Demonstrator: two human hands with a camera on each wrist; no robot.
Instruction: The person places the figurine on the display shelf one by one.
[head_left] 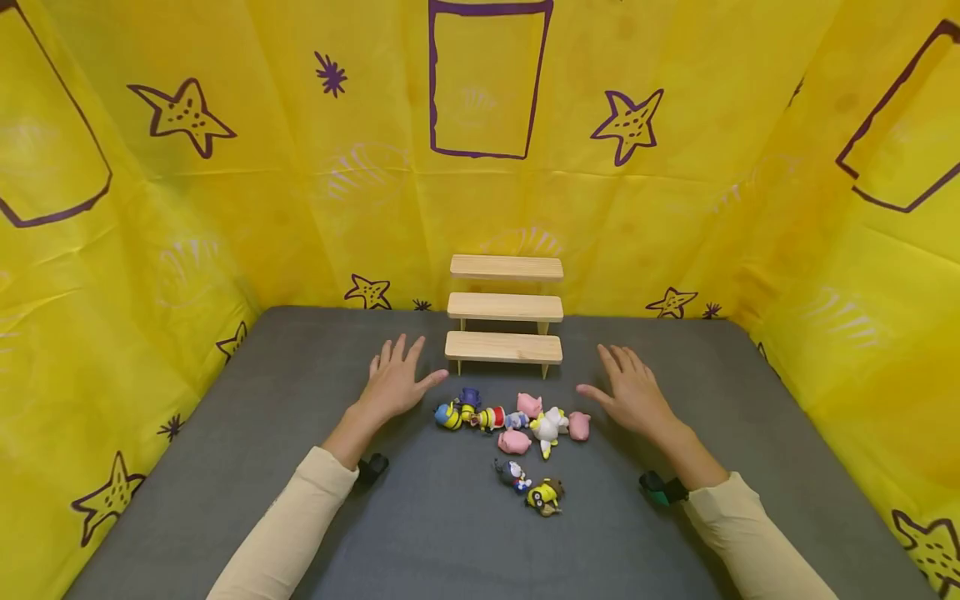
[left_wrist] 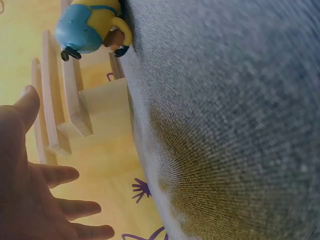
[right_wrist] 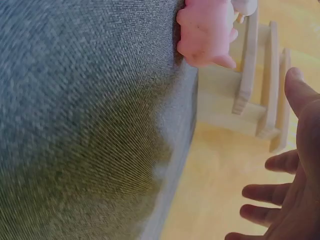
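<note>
My left hand (head_left: 392, 385) holds nothing, its fingers spread and its thumb toward the toy figures. Nearest to it lies a blue-and-yellow figure (head_left: 448, 415), also in the left wrist view (left_wrist: 90, 27). On the other side, my right hand (head_left: 633, 396) is likewise spread and bare, a short gap from a pink pig (head_left: 578, 426). Between the hands lie a red-and-yellow figure (head_left: 491, 417), a white-and-yellow figure (head_left: 550, 425) and two more pink pigs (head_left: 514, 442). Closer to me are a dark figure (head_left: 513, 475) and a yellow goggled figure (head_left: 543, 497).
A light wooden three-step stand (head_left: 504, 346) rises behind the toys, near the back of the grey tabletop (head_left: 420, 542). Yellow cloth (head_left: 285, 208) with purple drawings hangs behind and along both sides. Black straps (head_left: 371, 468) sit at the wrists.
</note>
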